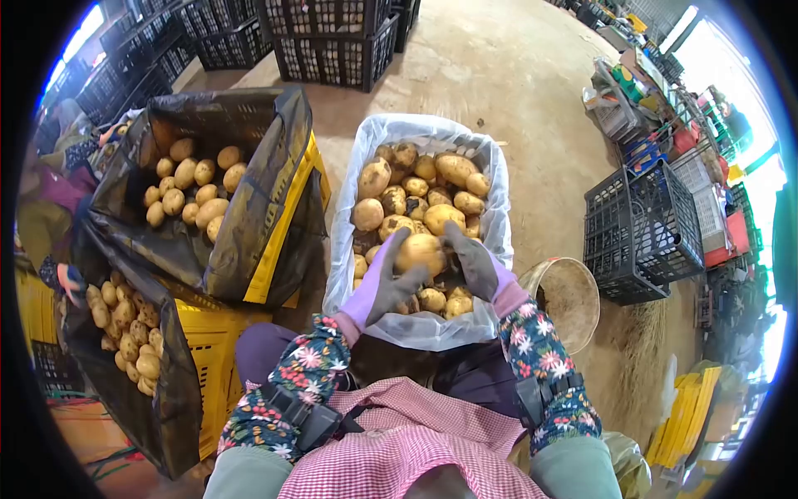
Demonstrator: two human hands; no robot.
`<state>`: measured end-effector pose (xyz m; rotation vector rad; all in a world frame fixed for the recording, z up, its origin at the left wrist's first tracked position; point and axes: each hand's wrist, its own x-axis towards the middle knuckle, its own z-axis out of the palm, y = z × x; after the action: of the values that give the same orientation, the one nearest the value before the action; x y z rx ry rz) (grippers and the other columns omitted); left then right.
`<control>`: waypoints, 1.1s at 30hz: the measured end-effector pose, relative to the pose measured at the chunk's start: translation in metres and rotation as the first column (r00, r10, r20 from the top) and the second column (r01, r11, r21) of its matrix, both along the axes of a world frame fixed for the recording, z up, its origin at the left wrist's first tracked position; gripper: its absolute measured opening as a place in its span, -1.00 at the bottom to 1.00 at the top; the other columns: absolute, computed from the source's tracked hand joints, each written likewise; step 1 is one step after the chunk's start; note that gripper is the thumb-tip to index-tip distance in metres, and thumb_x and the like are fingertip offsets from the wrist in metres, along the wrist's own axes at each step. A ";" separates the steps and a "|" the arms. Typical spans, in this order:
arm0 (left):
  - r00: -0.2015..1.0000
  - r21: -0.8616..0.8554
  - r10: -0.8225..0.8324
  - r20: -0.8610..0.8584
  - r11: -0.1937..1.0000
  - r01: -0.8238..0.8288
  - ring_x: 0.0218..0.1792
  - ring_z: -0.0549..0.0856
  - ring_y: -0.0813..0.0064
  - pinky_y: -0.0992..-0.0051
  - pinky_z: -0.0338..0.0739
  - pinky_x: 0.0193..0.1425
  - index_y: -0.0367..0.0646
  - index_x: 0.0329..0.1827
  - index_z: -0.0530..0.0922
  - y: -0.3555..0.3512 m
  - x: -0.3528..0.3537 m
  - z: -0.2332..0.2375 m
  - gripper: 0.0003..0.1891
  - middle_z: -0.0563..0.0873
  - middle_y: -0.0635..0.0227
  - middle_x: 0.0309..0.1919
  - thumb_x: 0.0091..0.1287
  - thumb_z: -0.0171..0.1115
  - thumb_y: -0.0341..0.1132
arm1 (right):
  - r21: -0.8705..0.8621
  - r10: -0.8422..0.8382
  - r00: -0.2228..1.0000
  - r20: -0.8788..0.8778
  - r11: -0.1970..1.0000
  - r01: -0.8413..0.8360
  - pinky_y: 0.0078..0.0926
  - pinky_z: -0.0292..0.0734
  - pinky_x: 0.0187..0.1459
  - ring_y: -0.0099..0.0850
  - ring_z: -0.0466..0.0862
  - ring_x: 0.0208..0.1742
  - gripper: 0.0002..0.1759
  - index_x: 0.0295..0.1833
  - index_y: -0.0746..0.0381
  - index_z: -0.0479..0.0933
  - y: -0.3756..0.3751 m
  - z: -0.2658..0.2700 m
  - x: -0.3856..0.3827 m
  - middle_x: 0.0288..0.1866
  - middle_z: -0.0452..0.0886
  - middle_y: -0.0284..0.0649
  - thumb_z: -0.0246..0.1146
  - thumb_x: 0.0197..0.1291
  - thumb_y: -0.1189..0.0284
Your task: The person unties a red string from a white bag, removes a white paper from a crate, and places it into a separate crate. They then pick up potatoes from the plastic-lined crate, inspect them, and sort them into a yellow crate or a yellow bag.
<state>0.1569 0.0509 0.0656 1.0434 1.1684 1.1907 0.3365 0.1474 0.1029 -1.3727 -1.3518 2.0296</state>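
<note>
A plastic-lined crate (337,249) full of potatoes stands in front of my knees. Over its near half, a motion-blurred potato (420,254) sits between the thumb and fingers of my left hand (386,287), which wears a grey and purple glove. My right hand (475,264), gloved alike, is just right of that potato. Its fingers are apart, and the fingertips reach the edge of another yellow potato (445,219). Several potatoes around them carry dark soil or dark patches.
At left stand two yellow crates with dark liners (283,224) (187,366), holding potatoes. A co-worker's hand (71,281) is beside the nearer one. A bucket (573,303) stands close on my right, with black crates (640,224) beyond. Stacked black crates (332,50) are ahead.
</note>
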 end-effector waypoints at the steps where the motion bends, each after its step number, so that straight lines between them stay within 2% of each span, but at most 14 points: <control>1: 0.991 -0.003 -0.016 0.130 1.000 0.016 0.19 0.52 0.44 0.38 0.47 0.20 -0.11 0.47 0.13 0.004 0.003 0.003 -0.30 0.40 0.23 0.26 0.38 0.16 0.00 | -0.088 -0.003 1.000 -0.015 0.996 0.002 -0.55 0.61 -0.33 -0.44 0.66 -0.20 -0.29 0.15 0.35 0.46 -0.001 0.003 0.009 -0.14 0.65 -0.20 0.02 0.34 -0.13; 3: 0.968 -0.145 0.004 0.253 0.989 0.034 0.22 0.52 0.41 0.37 0.51 0.20 -0.07 0.46 0.12 0.007 0.007 0.013 -0.34 0.40 0.27 0.27 0.43 0.06 0.05 | 0.540 0.182 0.983 0.021 0.825 -0.165 -0.52 0.61 -0.22 -0.42 0.65 -0.10 -0.27 0.15 0.37 0.46 -0.004 -0.027 0.019 -0.11 0.64 -0.17 -0.02 0.36 -0.15; 7: 0.914 -0.134 0.043 0.403 0.991 0.013 0.22 0.52 0.41 0.35 0.60 0.15 -0.04 0.44 0.17 -0.003 0.021 0.015 -0.43 0.42 0.32 0.23 0.50 -0.12 0.08 | 0.795 -0.100 0.977 -0.190 0.569 0.213 -0.36 0.55 -0.10 -0.30 0.65 -0.22 -0.44 0.02 0.36 0.52 -0.027 -0.012 -0.006 -0.21 0.65 -0.16 0.14 0.30 0.02; 9: 0.916 -0.187 0.031 0.399 0.981 0.048 0.22 0.52 0.41 0.34 0.60 0.14 -0.04 0.44 0.17 -0.003 0.025 0.016 -0.44 0.41 0.31 0.24 0.50 -0.15 0.08 | 0.906 -0.143 0.940 0.310 0.345 -0.246 -0.31 0.53 -0.15 -0.15 0.63 -0.24 -0.64 0.00 0.32 0.53 -0.037 -0.001 -0.010 -0.25 0.63 -0.06 0.19 0.25 0.25; 11: 0.895 -0.189 0.045 0.443 0.981 0.044 0.15 0.51 0.39 0.32 0.54 0.15 -0.08 0.39 0.22 -0.001 0.027 0.012 -0.49 0.45 0.28 0.16 0.49 -0.03 -0.04 | 0.921 -0.139 0.954 0.266 0.329 -0.209 -0.34 0.50 -0.22 -0.08 0.59 -0.30 -0.78 -0.11 0.30 0.55 -0.035 -0.009 -0.011 -0.30 0.60 0.01 0.21 0.22 0.38; 13: 0.725 0.542 0.261 -0.637 0.821 0.180 0.14 0.52 0.28 0.34 0.48 0.20 -0.24 0.33 0.26 0.007 0.022 -0.011 -0.58 0.46 0.15 0.13 0.51 -0.09 -0.23 | 0.916 -0.111 0.963 0.245 0.352 -0.192 -0.41 0.49 -0.27 -0.10 0.57 -0.37 -0.83 -0.23 0.30 0.55 -0.024 -0.024 -0.008 -0.35 0.59 -0.03 0.20 0.23 0.40; 14: 0.723 0.537 0.256 -0.642 0.823 0.186 0.14 0.52 0.28 0.34 0.48 0.20 -0.24 0.33 0.26 0.008 0.024 -0.019 -0.58 0.46 0.15 0.13 0.51 -0.09 -0.23 | 0.841 -0.123 0.958 0.257 0.516 -0.160 -0.48 0.47 -0.30 -0.16 0.54 -0.40 -0.83 -0.28 0.29 0.55 -0.020 -0.027 -0.007 -0.35 0.59 -0.04 0.20 0.24 0.39; 17: 0.996 -0.038 0.022 0.083 0.999 -0.019 0.13 0.51 0.20 0.36 0.44 0.24 -0.34 0.28 0.30 0.009 0.029 -0.032 -0.63 0.46 0.06 0.10 0.49 -0.14 -0.36 | 0.419 -0.128 0.989 -0.072 0.896 0.146 -0.51 0.48 -0.26 -0.19 0.53 -0.41 -0.85 -0.24 0.29 0.55 -0.004 -0.052 -0.001 -0.35 0.60 -0.05 0.19 0.25 0.41; 19: 0.992 0.071 0.056 -0.110 0.996 -0.049 0.02 0.62 0.40 0.46 0.54 0.13 -0.25 0.24 0.37 0.013 0.028 -0.034 -0.53 0.57 0.20 0.03 0.52 -0.23 -0.05 | 0.048 -0.170 0.959 -0.228 0.981 0.186 -0.43 0.50 -0.16 -0.16 0.57 -0.31 -0.76 -0.14 0.30 0.53 -0.004 -0.056 0.002 -0.24 0.61 -0.04 0.30 0.11 0.40; 21: 0.991 -0.017 0.097 0.090 0.995 -0.095 -0.02 0.66 0.46 0.47 0.59 0.08 -0.21 0.20 0.42 0.018 0.029 -0.038 -0.47 0.61 0.24 0.01 0.52 -0.25 0.06 | 0.907 0.101 0.982 0.162 0.376 -0.189 -0.30 0.50 -0.05 -0.06 0.58 -0.18 -0.57 -0.03 0.30 0.49 -0.009 -0.054 0.004 -0.17 0.59 -0.01 0.36 -0.04 0.38; 26: 0.833 -0.340 0.121 0.539 0.937 0.084 -0.02 0.68 0.39 0.37 0.62 0.07 -0.16 0.24 0.43 0.006 0.032 0.011 -0.45 0.62 0.26 0.04 0.49 -0.20 0.12 | 0.960 -0.088 0.987 0.134 0.260 -0.108 -0.23 0.47 -0.13 -0.13 0.57 -0.19 -0.68 -0.13 0.29 0.49 -0.018 -0.067 -0.002 -0.25 0.54 -0.03 0.30 0.05 0.34; 29: 0.742 -0.279 0.131 0.657 0.957 0.078 0.02 0.67 0.39 0.38 0.61 0.11 -0.17 0.26 0.40 0.004 0.038 0.007 -0.45 0.61 0.24 0.06 0.52 -0.25 0.09 | 0.663 -0.017 0.994 0.112 0.746 -0.062 -0.38 0.47 -0.16 -0.29 0.58 -0.24 -0.76 -0.15 0.30 0.50 -0.022 -0.023 -0.001 -0.29 0.54 -0.07 0.18 0.27 0.31; 31: 0.981 0.010 -0.045 0.189 0.999 0.044 0.05 0.66 0.38 0.38 0.60 0.13 -0.19 0.29 0.37 0.004 0.035 0.000 -0.46 0.60 0.22 0.07 0.54 -0.31 0.05 | 0.566 -0.018 0.996 0.084 0.824 -0.033 -0.49 0.47 -0.19 -0.46 0.56 -0.27 -0.73 -0.17 0.33 0.49 -0.022 -0.010 -0.007 -0.34 0.55 -0.12 0.09 0.38 0.32; 33: 0.678 -0.226 0.109 0.727 0.970 0.086 0.08 0.64 0.39 0.41 0.59 0.15 -0.23 0.30 0.34 0.012 0.033 0.004 -0.47 0.60 0.19 0.06 0.56 -0.35 0.01 | 0.113 -0.179 0.904 -0.389 0.964 0.239 -0.49 0.47 -0.17 -0.51 0.56 -0.23 -0.75 -0.16 0.37 0.48 -0.022 -0.002 -0.012 -0.32 0.57 -0.14 0.13 0.34 0.35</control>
<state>0.1896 0.0629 0.0695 0.2797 0.6350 1.2626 0.3248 0.1249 0.1013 -0.9512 -1.1147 1.8744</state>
